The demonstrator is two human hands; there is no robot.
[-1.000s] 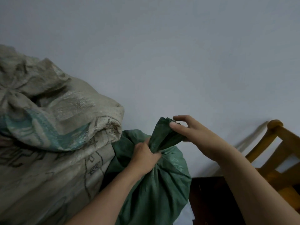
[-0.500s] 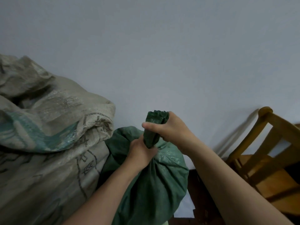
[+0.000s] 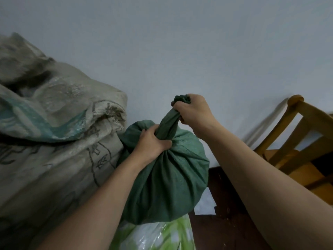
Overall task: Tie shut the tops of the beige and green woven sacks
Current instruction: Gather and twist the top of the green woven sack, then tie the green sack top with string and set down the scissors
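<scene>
Left hand [image 3: 151,143] gripped the base of the green sack's [image 3: 167,181] gathered neck, fingers curled round it, thumb pressed across the front of the bunched fabric. Right hand [image 3: 193,110] was fisted round the upper neck, up and right of the left hand. A short tuft of the sack mouth [image 3: 181,98] stuck out above the right fist. The neck [image 3: 167,125] ran as a twisted rope between the two hands, tilted toward the right one. No cord or knot visible on it.

The green sack's body bulged directly under both hands, pleats fanning out from the left hand's grip. It sat on a green-and-white plastic bag [image 3: 158,235], below the left forearm.

Beige sack [image 3: 54,159] was left of the left hand, touching the green sack's side. Its top was folded over, with a teal printed band [image 3: 36,121] across the fold. Dark outlined characters [image 3: 100,152] ran down the face nearest the left hand; too blurred and creased to read. No brand legible anywhere.

Wooden chair [image 3: 297,141] was right of the right forearm, well apart from the sacks. Pale wall [image 3: 180,51] was behind both hands.
</scene>
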